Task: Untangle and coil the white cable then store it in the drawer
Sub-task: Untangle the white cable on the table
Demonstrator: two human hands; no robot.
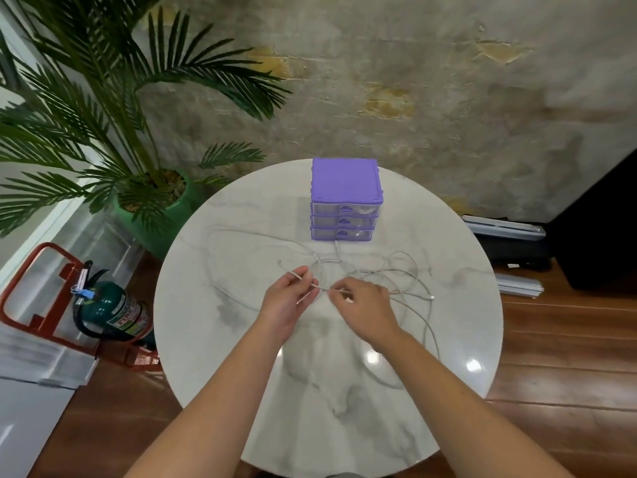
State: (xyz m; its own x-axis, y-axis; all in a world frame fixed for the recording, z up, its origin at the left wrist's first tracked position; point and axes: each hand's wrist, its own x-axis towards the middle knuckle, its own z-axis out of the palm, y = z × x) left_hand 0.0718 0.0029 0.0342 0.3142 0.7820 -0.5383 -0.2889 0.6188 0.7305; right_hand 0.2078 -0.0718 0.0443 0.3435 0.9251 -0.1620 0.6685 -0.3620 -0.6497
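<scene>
Now the left hand [287,298] pinches the cable [406,301] near one end, and the right hand [363,312] seems to pinch it just beside. Pull gently so loops slip free. The cable sprawls on the table [213,339], near the shut drawers [346,198]. A plant [103,132] stands far left.

I see both hands over a round marble table [213,339]. Left hand [287,307] pinches the white cable [412,305] near one end, w/ the end sticking up past the fingertips. Right hand [365,313] pinches the same strand just beside it. Rest of the cable sprawls in loose tangled loops across the tabletop, one strand touching the base of a purple 3-drawer unit [346,188] at the far edge; drawers all closed.
</scene>
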